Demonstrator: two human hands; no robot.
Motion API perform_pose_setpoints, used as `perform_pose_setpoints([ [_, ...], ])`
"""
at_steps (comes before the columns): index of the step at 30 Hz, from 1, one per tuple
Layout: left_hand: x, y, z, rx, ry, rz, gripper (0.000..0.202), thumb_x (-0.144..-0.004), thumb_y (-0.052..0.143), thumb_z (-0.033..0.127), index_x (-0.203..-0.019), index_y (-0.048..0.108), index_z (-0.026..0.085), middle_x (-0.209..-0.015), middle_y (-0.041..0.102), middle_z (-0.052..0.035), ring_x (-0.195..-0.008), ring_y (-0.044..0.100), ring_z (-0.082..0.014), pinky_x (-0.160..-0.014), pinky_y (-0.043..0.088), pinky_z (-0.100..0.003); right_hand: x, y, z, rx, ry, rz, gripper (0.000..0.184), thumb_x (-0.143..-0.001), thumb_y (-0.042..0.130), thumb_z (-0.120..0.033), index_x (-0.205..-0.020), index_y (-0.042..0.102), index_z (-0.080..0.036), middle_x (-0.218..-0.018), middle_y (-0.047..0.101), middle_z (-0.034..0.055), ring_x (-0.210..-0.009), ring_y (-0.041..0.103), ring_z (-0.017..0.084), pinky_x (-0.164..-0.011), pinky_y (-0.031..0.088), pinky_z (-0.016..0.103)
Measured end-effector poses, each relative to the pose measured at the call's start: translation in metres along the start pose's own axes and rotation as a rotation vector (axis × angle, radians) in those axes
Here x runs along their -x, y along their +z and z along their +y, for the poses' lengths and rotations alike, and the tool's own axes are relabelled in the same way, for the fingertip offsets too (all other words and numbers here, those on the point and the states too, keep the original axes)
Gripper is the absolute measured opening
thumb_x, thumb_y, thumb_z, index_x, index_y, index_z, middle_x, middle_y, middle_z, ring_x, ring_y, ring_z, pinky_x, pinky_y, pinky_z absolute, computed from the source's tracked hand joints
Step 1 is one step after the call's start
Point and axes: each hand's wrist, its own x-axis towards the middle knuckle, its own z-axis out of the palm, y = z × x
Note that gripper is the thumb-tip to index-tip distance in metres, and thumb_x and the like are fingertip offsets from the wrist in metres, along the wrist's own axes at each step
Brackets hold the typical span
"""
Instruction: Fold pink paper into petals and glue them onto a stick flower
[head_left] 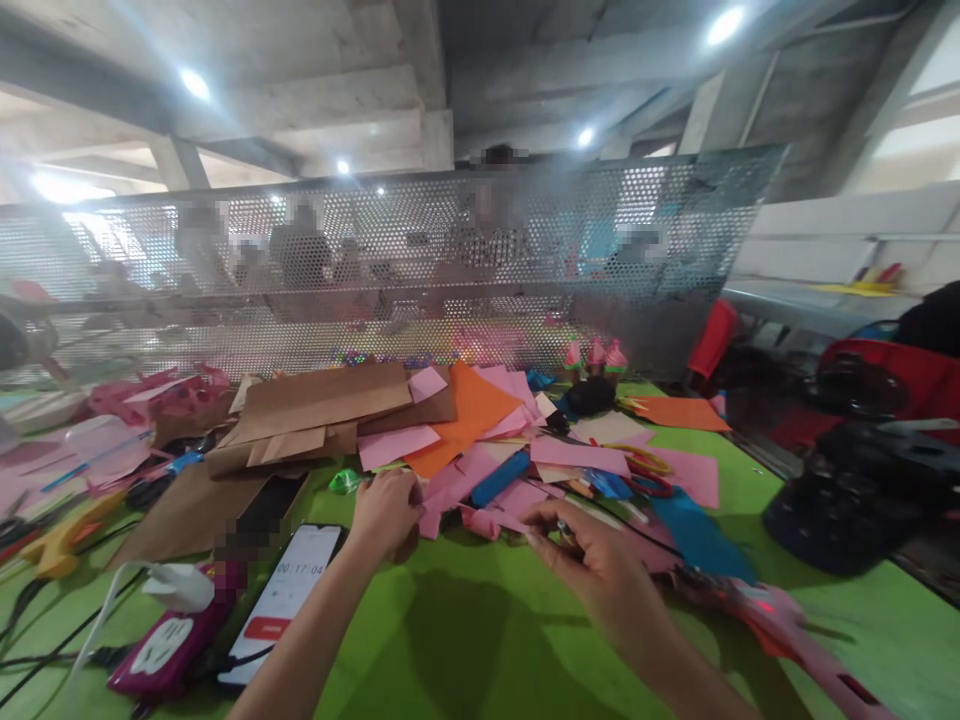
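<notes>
My left hand point(386, 512) is curled over the near edge of a paper pile, beside a shiny green roll point(345, 482). Its fingertips are hidden, so what they hold cannot be made out. My right hand point(589, 550) is closed in a pinch at the pile's edge, with a small dark, metallic-looking item point(568, 535) among its fingers, too small to name. Right by its fingertips is a rolled pink paper piece point(480, 521). Between the hands lie pink paper sheets point(457, 480) and a blue cylindrical object point(500, 477).
Brown cardboard point(322, 400), orange paper point(476, 405) and scissors point(649, 470) cover the back of the green table point(450, 640). At left are a phone point(289, 590), a power strip point(169, 645) and a yellow glue gun point(71, 535); at right, a pink glue gun point(795, 625). Behind stands a perforated metal screen point(360, 250).
</notes>
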Motion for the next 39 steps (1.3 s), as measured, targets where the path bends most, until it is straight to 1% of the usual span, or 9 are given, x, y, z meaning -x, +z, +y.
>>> perform_pose_setpoints([
  [6, 0.001, 0.001, 0.002, 0.028, 0.037, 0.006, 0.023, -0.075, 0.071, 0.032, -0.097, 0.068, 0.026, -0.111, 0.067, -0.0063, -0.114, 0.055, -0.031, -0.09, 0.038, -0.044, -0.001, 0.0, -0.001, 0.011, -0.003, 0.01, 0.013, -0.091, 0.055, -0.034, -0.097, 0.063, -0.025, -0.093, 0.069, 0.0018, -0.083, 0.063, 0.02, -0.071, 0.046, 0.029],
  [11, -0.003, 0.005, 0.005, 0.112, 0.057, 0.012, 0.018, -0.067, 0.075, 0.024, -0.084, 0.07, 0.022, -0.102, 0.067, -0.0088, -0.109, 0.056, -0.0322, -0.088, 0.039, -0.042, 0.0, -0.001, -0.003, 0.02, -0.02, 0.006, 0.013, -0.091, 0.055, -0.032, -0.098, 0.063, -0.025, -0.094, 0.07, 0.0023, -0.086, 0.063, 0.021, -0.073, 0.047, 0.029],
  [14, -0.008, 0.005, 0.003, 0.23, 0.056, 0.041, 0.012, -0.069, 0.072, 0.023, -0.081, 0.069, 0.021, -0.098, 0.067, -0.0076, -0.104, 0.058, -0.0289, -0.085, 0.041, -0.038, 0.0, -0.001, -0.004, 0.017, -0.02, -0.005, 0.012, -0.092, 0.054, -0.031, -0.098, 0.063, -0.025, -0.094, 0.07, 0.0022, -0.086, 0.064, 0.021, -0.073, 0.047, 0.029],
  [20, -0.013, -0.021, 0.0, 0.57, 0.129, 0.078, 0.008, -0.076, 0.058, 0.018, -0.079, 0.065, 0.018, -0.078, 0.069, -0.0032, -0.079, 0.064, -0.0207, -0.072, 0.046, -0.03, 0.0, -0.002, -0.006, -0.01, -0.01, 0.006, 0.016, -0.092, 0.056, -0.036, -0.098, 0.064, -0.024, -0.09, 0.069, 0.0019, -0.079, 0.063, 0.019, -0.069, 0.048, 0.028],
  [25, 0.006, -0.045, 0.018, 0.813, 0.23, -0.017, 0.018, -0.077, 0.055, 0.018, -0.087, 0.069, 0.018, -0.09, 0.074, -0.006, -0.084, 0.067, -0.0205, -0.076, 0.05, -0.03, 0.001, -0.001, -0.007, -0.074, 0.006, 0.032, 0.023, -0.092, 0.057, -0.043, -0.103, 0.064, -0.025, -0.098, 0.069, 0.0024, -0.089, 0.063, 0.02, -0.074, 0.047, 0.028],
  [30, 0.039, -0.039, 0.042, 1.002, 0.255, -0.165, 0.029, -0.073, 0.061, 0.016, -0.1, 0.068, 0.018, -0.094, 0.074, -0.0066, -0.089, 0.068, -0.0201, -0.078, 0.051, -0.029, 0.004, 0.002, -0.014, -0.038, 0.058, -0.003, 0.033, -0.091, 0.057, -0.047, -0.116, 0.061, -0.026, -0.088, 0.067, 0.0, -0.064, 0.055, 0.015, -0.055, 0.039, 0.025],
  [34, 0.054, -0.034, 0.052, 1.12, 0.223, -0.281, 0.032, -0.069, 0.067, 0.013, -0.101, 0.069, 0.018, -0.088, 0.072, -0.0048, -0.084, 0.067, -0.0187, -0.076, 0.05, -0.028, 0.004, 0.004, -0.018, -0.045, 0.027, -0.043, 0.018, -0.088, 0.062, -0.038, -0.096, 0.067, -0.023, -0.085, 0.069, 0.0001, -0.069, 0.057, 0.016, -0.06, 0.041, 0.025],
  [36, 0.057, -0.034, 0.054, 1.189, 0.189, -0.275, 0.031, -0.069, 0.072, 0.016, -0.1, 0.069, 0.017, -0.088, 0.073, -0.0058, -0.085, 0.067, -0.019, -0.078, 0.05, -0.028, 0.003, 0.005, -0.019, -0.075, 0.028, -0.065, 0.013, -0.087, 0.063, -0.033, -0.083, 0.067, -0.022, -0.078, 0.068, -0.0003, -0.073, 0.059, 0.017, -0.064, 0.043, 0.025],
  [39, 0.061, -0.033, 0.055, 1.382, 0.067, -0.174, 0.033, -0.072, 0.078, 0.033, -0.099, 0.068, 0.017, -0.089, 0.075, -0.0078, -0.086, 0.068, -0.0193, -0.077, 0.049, -0.027, 0.002, 0.006, -0.018, -0.161, 0.039, -0.086, 0.012, -0.087, 0.064, -0.032, -0.082, 0.065, -0.021, -0.076, 0.067, -0.0006, -0.072, 0.06, 0.017, -0.065, 0.044, 0.025],
])
